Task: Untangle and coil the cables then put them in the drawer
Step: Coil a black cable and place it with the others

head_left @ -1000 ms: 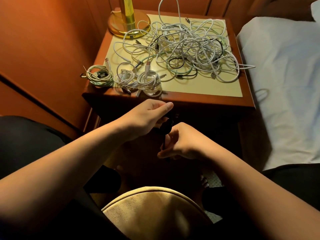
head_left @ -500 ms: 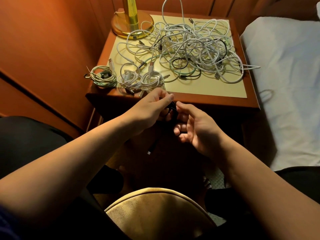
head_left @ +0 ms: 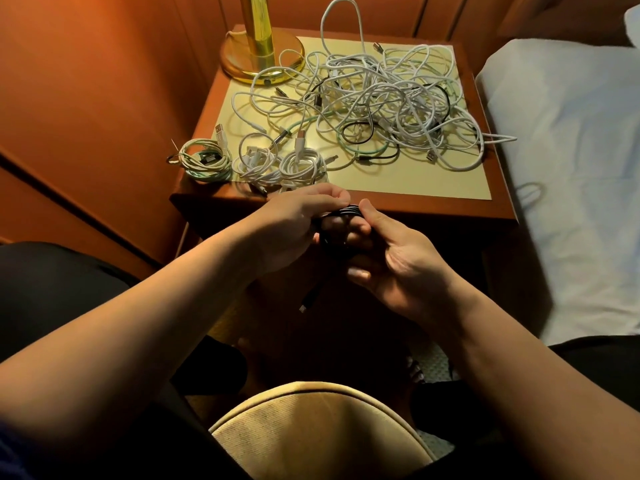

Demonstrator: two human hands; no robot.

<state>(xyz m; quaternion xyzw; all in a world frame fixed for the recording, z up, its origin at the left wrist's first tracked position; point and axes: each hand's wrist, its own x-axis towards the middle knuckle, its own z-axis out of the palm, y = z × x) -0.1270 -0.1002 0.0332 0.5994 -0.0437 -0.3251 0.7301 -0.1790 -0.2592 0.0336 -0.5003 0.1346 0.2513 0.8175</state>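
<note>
**Black cable coiled between your hands**

Wood-panelled walls surround the nightstand (head_left: 408, 206), where the tangled cables (head_left: 381, 98) spread behind three coiled bundles (head_left: 256, 161). Your left hand (head_left: 291, 226) and right hand (head_left: 394, 265) both curl their fingers around the black cable (head_left: 341, 216), just before the front edge.

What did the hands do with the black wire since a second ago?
Both hands rose toward the nightstand edge. The right hand turned palm-up and now pinches the black cable coil beside the left hand. The white tangle and three coiled bundles stayed put.
</note>
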